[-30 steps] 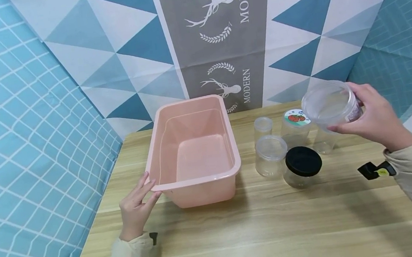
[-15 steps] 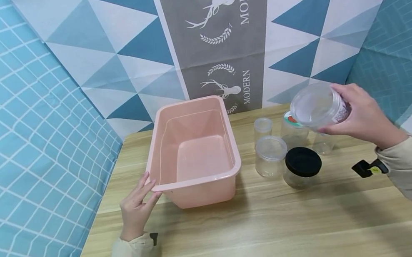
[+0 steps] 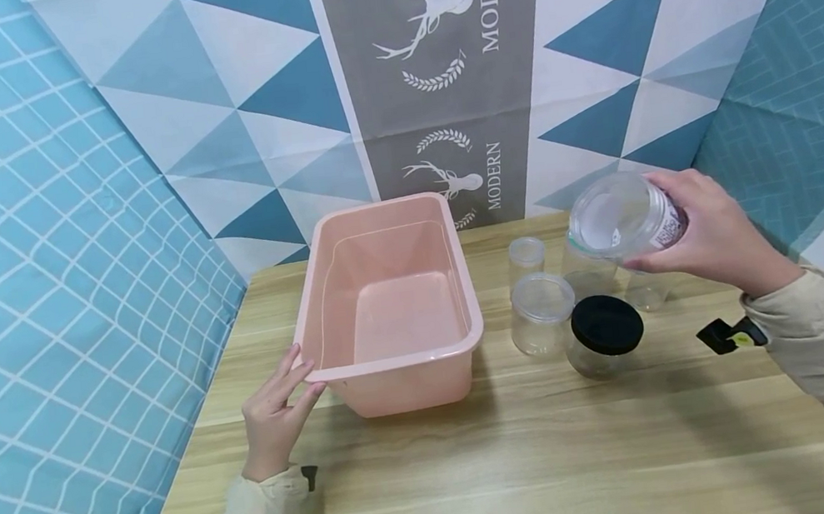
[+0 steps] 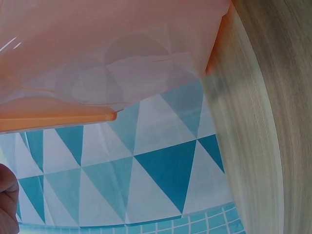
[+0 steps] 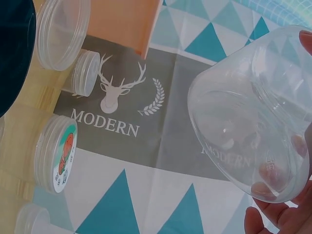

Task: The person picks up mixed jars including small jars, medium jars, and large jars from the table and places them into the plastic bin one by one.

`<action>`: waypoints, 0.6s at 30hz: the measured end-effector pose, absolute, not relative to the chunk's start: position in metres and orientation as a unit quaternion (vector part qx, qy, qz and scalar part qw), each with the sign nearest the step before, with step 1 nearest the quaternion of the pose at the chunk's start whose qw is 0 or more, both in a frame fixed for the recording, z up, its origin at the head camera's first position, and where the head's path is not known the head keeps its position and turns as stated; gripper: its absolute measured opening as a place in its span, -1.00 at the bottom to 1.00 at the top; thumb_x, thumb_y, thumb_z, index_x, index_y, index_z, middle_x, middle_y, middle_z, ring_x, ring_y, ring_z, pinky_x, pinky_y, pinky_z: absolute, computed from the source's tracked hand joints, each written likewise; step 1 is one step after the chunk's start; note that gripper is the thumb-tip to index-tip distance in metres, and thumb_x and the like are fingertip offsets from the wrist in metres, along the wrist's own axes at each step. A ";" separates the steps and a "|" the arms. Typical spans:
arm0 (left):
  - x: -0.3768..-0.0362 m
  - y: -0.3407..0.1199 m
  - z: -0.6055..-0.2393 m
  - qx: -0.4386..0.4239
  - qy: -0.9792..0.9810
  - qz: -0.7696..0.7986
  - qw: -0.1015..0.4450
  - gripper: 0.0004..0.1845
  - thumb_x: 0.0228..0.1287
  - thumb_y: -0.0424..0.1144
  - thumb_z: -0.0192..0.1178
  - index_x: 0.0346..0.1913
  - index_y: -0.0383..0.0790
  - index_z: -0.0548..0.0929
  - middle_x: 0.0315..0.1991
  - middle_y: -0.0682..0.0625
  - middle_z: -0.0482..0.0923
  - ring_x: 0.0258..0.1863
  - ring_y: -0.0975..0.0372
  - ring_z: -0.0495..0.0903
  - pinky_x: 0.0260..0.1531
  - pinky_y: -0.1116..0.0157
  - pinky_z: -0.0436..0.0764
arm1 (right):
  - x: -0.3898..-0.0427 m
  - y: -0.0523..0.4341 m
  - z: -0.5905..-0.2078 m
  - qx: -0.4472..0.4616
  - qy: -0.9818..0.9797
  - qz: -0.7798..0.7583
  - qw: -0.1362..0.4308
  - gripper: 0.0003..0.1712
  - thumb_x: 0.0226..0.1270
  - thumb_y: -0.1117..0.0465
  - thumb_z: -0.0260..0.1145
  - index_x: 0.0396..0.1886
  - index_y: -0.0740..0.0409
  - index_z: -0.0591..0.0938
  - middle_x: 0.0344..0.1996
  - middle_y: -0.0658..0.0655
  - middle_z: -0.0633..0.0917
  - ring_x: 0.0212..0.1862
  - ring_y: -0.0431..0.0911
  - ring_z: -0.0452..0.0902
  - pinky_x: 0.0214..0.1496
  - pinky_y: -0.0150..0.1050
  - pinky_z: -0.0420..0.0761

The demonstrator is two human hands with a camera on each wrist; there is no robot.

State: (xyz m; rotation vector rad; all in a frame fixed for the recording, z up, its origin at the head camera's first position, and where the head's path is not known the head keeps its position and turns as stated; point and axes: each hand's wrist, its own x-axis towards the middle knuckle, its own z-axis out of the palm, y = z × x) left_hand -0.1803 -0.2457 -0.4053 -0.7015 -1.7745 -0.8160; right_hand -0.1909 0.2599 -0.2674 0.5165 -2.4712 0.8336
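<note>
My right hand [image 3: 656, 223] grips a clear lidless plastic jar [image 3: 622, 214], tilted so its base faces me, in the air above the group of jars. The right wrist view shows this jar [image 5: 248, 122] close up, with my fingertips [image 5: 273, 214] seen through its wall. A pink plastic bin [image 3: 329, 333] stands empty at the table's middle. My left hand [image 3: 302, 377] rests with straight fingers against the bin's front left corner. In the left wrist view the bin [image 4: 97, 48] fills the top of the frame.
On the wooden table [image 3: 523, 455], right of the bin, stand a black-lidded jar [image 3: 606, 333], a clear-lidded jar [image 3: 541, 310], a small clear jar [image 3: 527, 255] and another small jar [image 3: 645, 289]. A jar with a printed lid [image 5: 58, 153] stands behind them. A patterned backdrop closes the back and sides.
My right hand has carried the clear jar leftward and slightly down, so it now covers the printed-lid jar in the head view. The left hand and bin have not moved.
</note>
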 end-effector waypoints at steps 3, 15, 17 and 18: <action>-0.180 -0.246 -0.405 -0.291 -0.738 -0.339 0.506 -0.43 0.21 0.09 0.25 -0.41 -0.50 0.71 -0.19 -0.39 0.61 0.02 0.40 0.54 -0.58 0.53 0.33 | -0.192 0.259 -0.267 0.194 -0.901 0.306 0.239 0.03 -0.37 0.32 0.65 0.26 0.30 0.41 -0.02 0.33 0.48 -0.04 0.12 0.24 -0.23 0.10 0.26; -0.180 -0.246 -0.405 -0.295 -0.734 -0.352 0.501 -0.44 0.20 0.07 0.26 -0.41 -0.51 0.70 -0.19 -0.38 0.61 0.03 0.39 0.54 -0.31 0.68 0.39 | -0.196 0.252 -0.270 0.194 -0.907 0.307 0.213 0.01 -0.37 0.27 0.68 0.21 0.32 0.42 0.01 0.36 0.47 0.02 0.23 0.26 -0.14 0.19 0.31; -0.181 -0.246 -0.405 -0.296 -0.734 -0.351 0.500 -0.44 0.20 0.08 0.26 -0.41 -0.51 0.70 -0.19 -0.38 0.61 0.03 0.39 0.54 -0.33 0.68 0.39 | -0.197 0.250 -0.272 0.202 -0.906 0.299 0.221 0.01 -0.39 0.27 0.68 0.20 0.35 0.43 -0.02 0.37 0.50 -0.01 0.22 0.29 -0.14 0.18 0.32; -0.181 -0.246 -0.404 -0.297 -0.734 -0.350 0.500 -0.44 0.20 0.08 0.25 -0.41 -0.51 0.70 -0.19 -0.38 0.61 0.03 0.39 0.54 -0.36 0.67 0.39 | -0.198 0.248 -0.272 0.206 -0.906 0.292 0.225 0.01 -0.40 0.27 0.68 0.19 0.36 0.44 -0.03 0.37 0.51 -0.03 0.21 0.31 -0.15 0.15 0.33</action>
